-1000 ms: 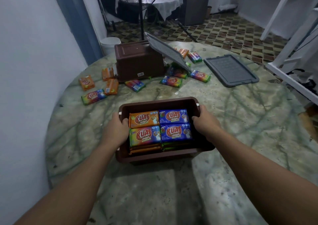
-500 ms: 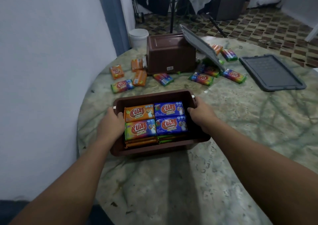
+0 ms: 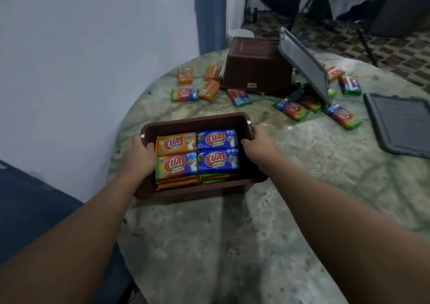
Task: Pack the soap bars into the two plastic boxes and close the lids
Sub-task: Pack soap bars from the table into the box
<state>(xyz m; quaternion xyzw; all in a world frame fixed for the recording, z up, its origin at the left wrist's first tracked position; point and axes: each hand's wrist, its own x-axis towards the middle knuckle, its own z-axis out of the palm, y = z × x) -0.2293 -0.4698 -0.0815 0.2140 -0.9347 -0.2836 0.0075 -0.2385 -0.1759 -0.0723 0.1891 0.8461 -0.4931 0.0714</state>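
A brown plastic box [image 3: 197, 123] stands in front of me on the round marble table, filled with stacked soap bars [image 3: 197, 154] in orange, blue and rainbow wrappers. My left hand [image 3: 137, 157] grips its left rim and my right hand [image 3: 258, 149] grips its right rim. A second brown box [image 3: 256, 68] lies upside down at the back, with a grey lid [image 3: 304, 64] leaning on it. Another grey lid [image 3: 402, 124] lies flat at the right. Several loose soap bars [image 3: 292, 109] lie scattered around the overturned box.
The white wall [image 3: 93, 59] stands close on the left, next to the table's edge [image 3: 116, 154]. Beyond the table are a white bucket [image 3: 240, 33], a fan stand and a tiled floor.
The view has swung left and the box, held by both hands, has shifted toward the left edge of the table near the wall. Both hands keep their grip.
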